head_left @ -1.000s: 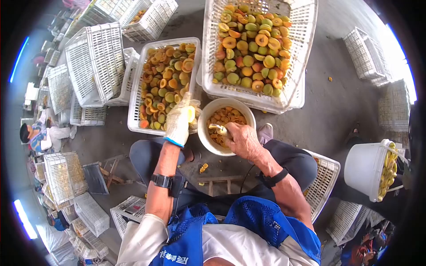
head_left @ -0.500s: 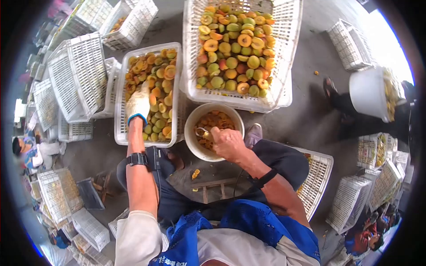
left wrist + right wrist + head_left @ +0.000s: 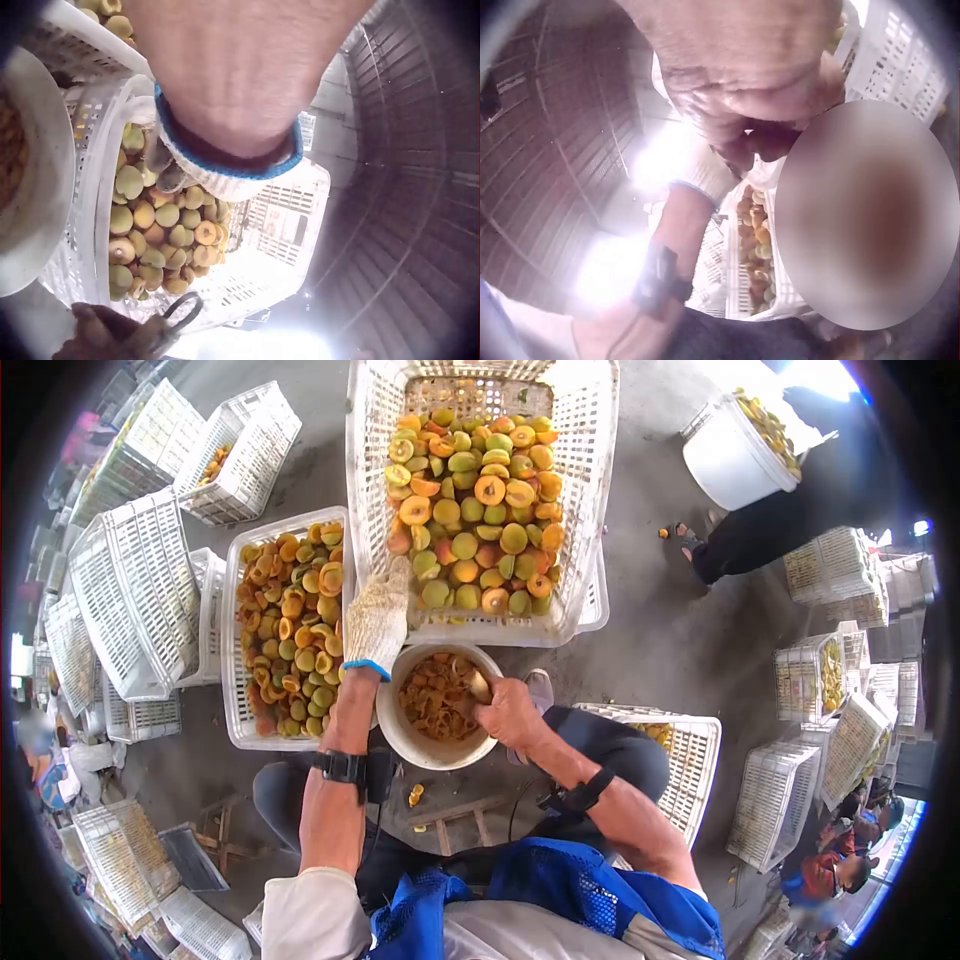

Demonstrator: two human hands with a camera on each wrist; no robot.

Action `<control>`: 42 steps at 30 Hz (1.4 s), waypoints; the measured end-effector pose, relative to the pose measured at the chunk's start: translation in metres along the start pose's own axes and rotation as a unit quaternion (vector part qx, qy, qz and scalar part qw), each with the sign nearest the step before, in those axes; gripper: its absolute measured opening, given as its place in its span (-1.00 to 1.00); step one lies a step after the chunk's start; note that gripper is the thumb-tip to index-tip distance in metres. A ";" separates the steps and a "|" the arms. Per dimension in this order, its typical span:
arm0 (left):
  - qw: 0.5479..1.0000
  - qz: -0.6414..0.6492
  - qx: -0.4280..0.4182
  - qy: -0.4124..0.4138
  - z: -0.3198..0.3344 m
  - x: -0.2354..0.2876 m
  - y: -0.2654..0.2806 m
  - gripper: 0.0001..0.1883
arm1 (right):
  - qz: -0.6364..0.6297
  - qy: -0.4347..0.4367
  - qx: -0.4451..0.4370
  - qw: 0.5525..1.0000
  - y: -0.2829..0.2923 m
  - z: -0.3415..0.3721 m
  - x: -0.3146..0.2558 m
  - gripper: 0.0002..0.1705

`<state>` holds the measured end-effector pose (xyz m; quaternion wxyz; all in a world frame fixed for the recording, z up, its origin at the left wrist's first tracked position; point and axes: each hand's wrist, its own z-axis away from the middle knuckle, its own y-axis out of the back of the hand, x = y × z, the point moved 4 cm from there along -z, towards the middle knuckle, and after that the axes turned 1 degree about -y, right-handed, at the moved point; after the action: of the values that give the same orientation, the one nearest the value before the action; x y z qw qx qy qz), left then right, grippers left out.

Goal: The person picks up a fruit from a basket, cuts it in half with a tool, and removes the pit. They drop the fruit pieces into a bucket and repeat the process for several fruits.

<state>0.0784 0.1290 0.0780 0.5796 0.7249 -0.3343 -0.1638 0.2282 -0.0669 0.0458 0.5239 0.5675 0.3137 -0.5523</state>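
My left hand (image 3: pixel 377 618), in a white knit glove with a blue cuff, reaches over the near left corner of a large white crate (image 3: pixel 583 480). Its fingertips are at the edge of the halved apricots (image 3: pixel 465 545) inside; in the left wrist view the wrist hides most of the fingers. My bare right hand (image 3: pixel 515 715) grips a looped pitting knife (image 3: pixel 479 684) over the right side of a white bucket (image 3: pixel 388 725). The knife's metal loop (image 3: pixel 185 309) shows in the left wrist view. Orange fruit pieces (image 3: pixel 435 705) lie in the bucket.
A lower white crate (image 3: pixel 232 680) of apricot halves stands left of the bucket. Stacked crates (image 3: pixel 135 595) line the far left. Another crate (image 3: pixel 700 760) is beside my right leg. At upper right a person in dark clothes carries a full white bucket (image 3: pixel 735 465).
My left hand moved from beside the bucket into the left crate, then right to the large crate's corner. My right hand keeps the knife over the bucket. The person carrying a bucket has moved farther away.
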 end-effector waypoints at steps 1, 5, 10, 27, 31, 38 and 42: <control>1.000 0.013 0.000 0.007 0.002 0.002 0.000 -0.59 | 0.001 0.001 0.003 1.000 0.011 -0.011 -0.010 -0.70; 0.997 0.054 -0.004 0.054 0.013 0.009 0.003 -0.58 | 0.272 -0.032 0.002 0.962 0.048 -0.100 -0.040 -0.63; 0.993 0.041 -0.064 0.094 0.054 0.011 0.009 -0.52 | 0.292 0.089 0.103 0.947 0.044 -0.191 -0.041 -0.51; 0.381 0.807 -0.043 0.450 0.078 0.033 -0.013 -0.28 | -0.276 -0.144 -0.067 0.948 -0.010 -0.093 -0.063 -0.58; 0.340 0.855 -0.038 0.390 0.082 0.043 -0.007 -0.32 | -0.277 -0.118 -0.116 0.947 -0.039 -0.042 -0.062 -0.50; 0.456 0.772 0.056 0.439 0.117 0.040 -0.006 -0.46 | -0.004 -0.044 -0.089 0.995 -0.059 -0.001 -0.076 -0.42; 0.381 0.786 0.061 0.483 0.111 0.040 0.041 -0.45 | 0.167 0.004 -0.023 0.986 -0.046 0.011 -0.091 -0.33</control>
<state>0.0257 0.0170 0.0926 0.4669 0.1281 -0.4274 0.7635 0.1643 -0.0450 0.1228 0.6205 0.6018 0.2293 -0.4474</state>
